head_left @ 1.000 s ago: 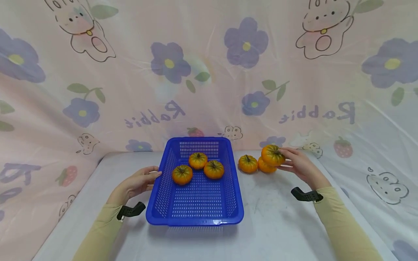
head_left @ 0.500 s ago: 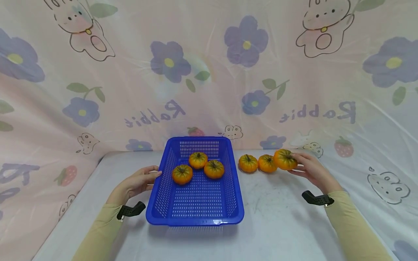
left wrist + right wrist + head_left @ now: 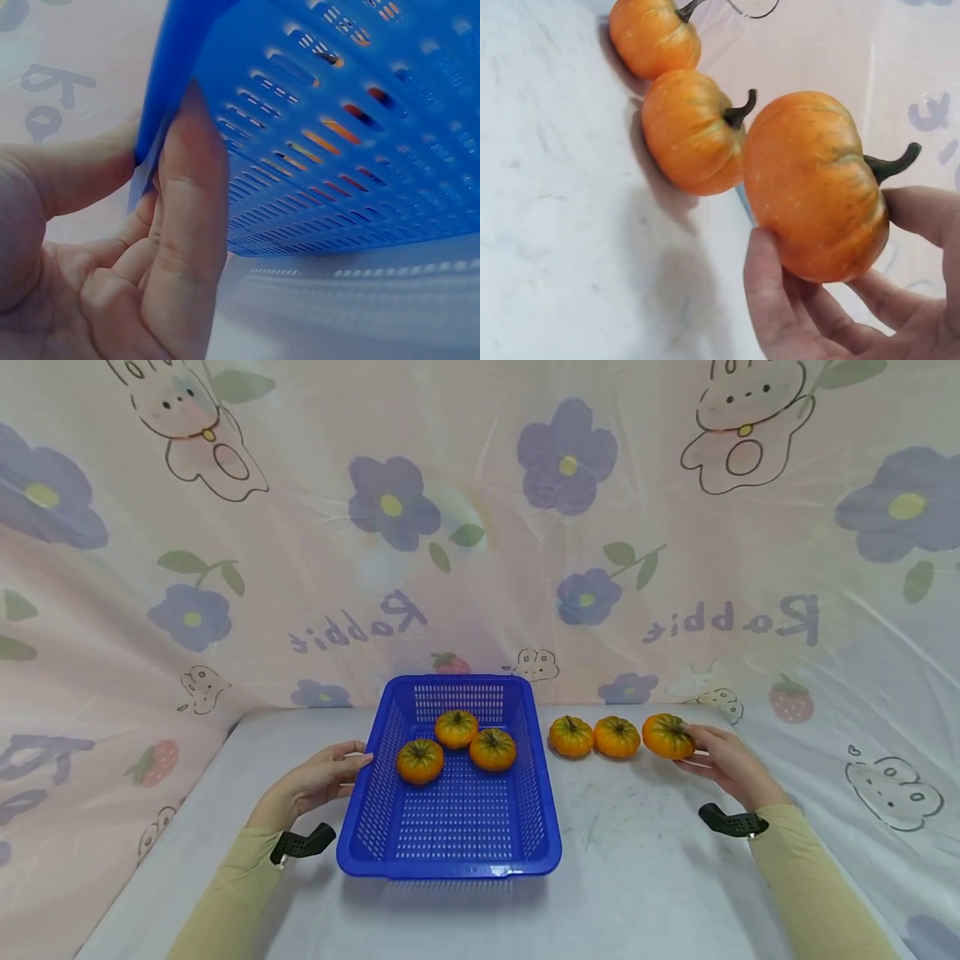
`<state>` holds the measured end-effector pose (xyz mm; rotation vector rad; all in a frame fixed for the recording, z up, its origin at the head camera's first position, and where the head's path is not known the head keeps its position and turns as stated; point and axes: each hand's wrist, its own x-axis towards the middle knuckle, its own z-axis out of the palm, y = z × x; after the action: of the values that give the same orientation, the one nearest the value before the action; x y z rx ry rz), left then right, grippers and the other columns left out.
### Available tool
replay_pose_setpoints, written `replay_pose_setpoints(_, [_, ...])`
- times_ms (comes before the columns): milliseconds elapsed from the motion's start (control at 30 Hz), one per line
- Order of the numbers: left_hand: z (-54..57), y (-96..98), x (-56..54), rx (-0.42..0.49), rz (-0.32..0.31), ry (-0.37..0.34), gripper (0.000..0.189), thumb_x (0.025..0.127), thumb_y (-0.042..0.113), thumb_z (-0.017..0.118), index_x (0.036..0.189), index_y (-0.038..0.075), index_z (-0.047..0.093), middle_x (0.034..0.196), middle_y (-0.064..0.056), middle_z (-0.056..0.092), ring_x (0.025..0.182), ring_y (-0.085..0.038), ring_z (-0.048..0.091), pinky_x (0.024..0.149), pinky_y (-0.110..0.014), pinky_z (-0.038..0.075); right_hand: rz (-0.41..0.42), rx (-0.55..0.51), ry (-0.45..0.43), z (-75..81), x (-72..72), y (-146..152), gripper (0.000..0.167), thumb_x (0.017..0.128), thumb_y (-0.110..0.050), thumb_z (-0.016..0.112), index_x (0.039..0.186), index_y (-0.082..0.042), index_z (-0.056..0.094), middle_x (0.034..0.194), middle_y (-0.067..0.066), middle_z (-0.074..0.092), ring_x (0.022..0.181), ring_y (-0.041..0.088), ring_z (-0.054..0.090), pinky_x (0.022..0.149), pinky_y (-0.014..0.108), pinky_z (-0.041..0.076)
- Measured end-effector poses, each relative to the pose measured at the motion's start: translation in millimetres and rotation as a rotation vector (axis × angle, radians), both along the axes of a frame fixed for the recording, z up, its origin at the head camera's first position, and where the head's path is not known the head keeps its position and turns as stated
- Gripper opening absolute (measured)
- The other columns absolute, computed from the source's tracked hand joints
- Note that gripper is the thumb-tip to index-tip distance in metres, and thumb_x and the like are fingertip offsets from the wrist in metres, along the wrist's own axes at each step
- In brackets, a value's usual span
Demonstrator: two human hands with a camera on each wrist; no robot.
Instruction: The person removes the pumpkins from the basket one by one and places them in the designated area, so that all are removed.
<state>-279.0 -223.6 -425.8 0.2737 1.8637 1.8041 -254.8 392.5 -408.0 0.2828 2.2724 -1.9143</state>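
My left hand [image 3: 318, 783] pinches the left rim of a blue plastic basket [image 3: 450, 870] between thumb and fingers, as the left wrist view shows up close. Three small orange pumpkins lie inside, among them a left one [image 3: 420, 762]. At the right, my right hand [image 3: 731, 762] holds another small pumpkin [image 3: 814, 187] by its side, thumb near the dark green stem. Shadow beneath it in the right wrist view suggests it is just above the table. To its left, a middle pumpkin [image 3: 617, 737] and a further pumpkin [image 3: 571, 737] sit side by side on the table.
The white table [image 3: 630, 868] ends at the back against a hanging cloth [image 3: 495, 568] printed with flowers and rabbits. The basket's right wall stands close to the nearest loose pumpkin. Each wrist wears a black strap, such as the right strap [image 3: 733, 821].
My right hand has carried its pumpkin rightward and down, from in front of the middle pumpkin to beside it at the right end of the row. The left hand and basket have stayed put.
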Motion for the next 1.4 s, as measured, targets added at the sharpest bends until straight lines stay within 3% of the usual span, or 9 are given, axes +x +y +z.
replay_pose_setpoints(300, [0.0, 0.0, 2.3, 0.011, 0.02, -0.01, 0.034, 0.099, 0.022, 0.054, 0.122, 0.0, 0.043, 0.107, -0.013, 0.063, 0.094, -0.022, 0.063, 0.085, -0.037, 0.052, -0.057, -0.038, -0.058, -17.8, -8.0, 4.4, 0.071, 0.101, -0.04, 0.041, 0.149, 0.005, 0.013, 0.148, 0.028, 0.014, 0.121, 0.037, 0.038, 0.092, 0.038, 0.048])
replay_pose_setpoints(433, [-0.3, 0.3, 2.6, 0.019, 0.024, -0.015, 0.032, 0.1, 0.021, 0.053, 0.121, 0.0, 0.043, 0.106, -0.012, 0.064, 0.094, -0.022, 0.063, 0.085, -0.036, 0.053, -0.052, -0.101, -0.074, -20.5, -8.1, 6.7, 0.072, 0.101, -0.036, 0.044, 0.149, 0.006, 0.01, 0.151, 0.029, 0.007, 0.12, 0.035, 0.036, 0.095, 0.04, 0.045])
replay_pose_setpoints(633, [-1.2, 0.0, 1.9, 0.021, 0.022, -0.019, 0.033, 0.099, 0.022, 0.054, 0.122, 0.001, 0.043, 0.107, -0.013, 0.063, 0.094, -0.021, 0.063, 0.084, -0.035, 0.053, -0.042, -0.102, -0.08, -21.0, -6.1, 9.6, 0.071, 0.102, -0.032, 0.043, 0.149, 0.006, 0.006, 0.151, 0.03, 0.005, 0.112, 0.029, 0.043, 0.095, 0.037, 0.045])
replay_pose_setpoints(867, [-0.9, 0.3, 1.2, 0.021, 0.029, -0.02, 0.037, 0.099, 0.023, 0.055, 0.124, -0.001, 0.042, 0.108, -0.014, 0.063, 0.093, -0.022, 0.063, 0.084, -0.036, 0.053, -0.148, -0.09, -0.107, -26.0, -7.7, 10.7, 0.079, 0.1, -0.041, 0.045, 0.15, 0.004, 0.003, 0.151, 0.028, 0.009, 0.123, 0.036, 0.038, 0.097, 0.037, 0.043])
replay_pose_setpoints(1100, [-0.3, 0.8, 1.7, 0.025, 0.034, -0.025, 0.038, 0.098, 0.023, 0.056, 0.124, -0.001, 0.042, 0.108, -0.014, 0.064, 0.093, -0.022, 0.064, 0.084, -0.036, 0.053, -0.246, -0.105, -0.138, -33.2, -8.0, 11.7, 0.08, 0.099, -0.041, 0.047, 0.151, 0.0, 0.003, 0.151, 0.027, 0.012, 0.103, 0.023, 0.053, 0.095, 0.034, 0.046])
replay_pose_setpoints(1400, [1.4, 0.9, 2.6, 0.024, 0.037, -0.032, 0.037, 0.098, 0.022, 0.056, 0.124, -0.001, 0.043, 0.108, -0.015, 0.063, 0.092, -0.022, 0.064, 0.083, -0.035, 0.053, -0.303, -0.125, -0.135, -38.9, -12.2, 9.5, 0.082, 0.097, -0.04, 0.051, 0.151, 0.001, 0.005, 0.151, 0.025, 0.014, 0.099, 0.019, 0.054, 0.092, 0.033, 0.047])
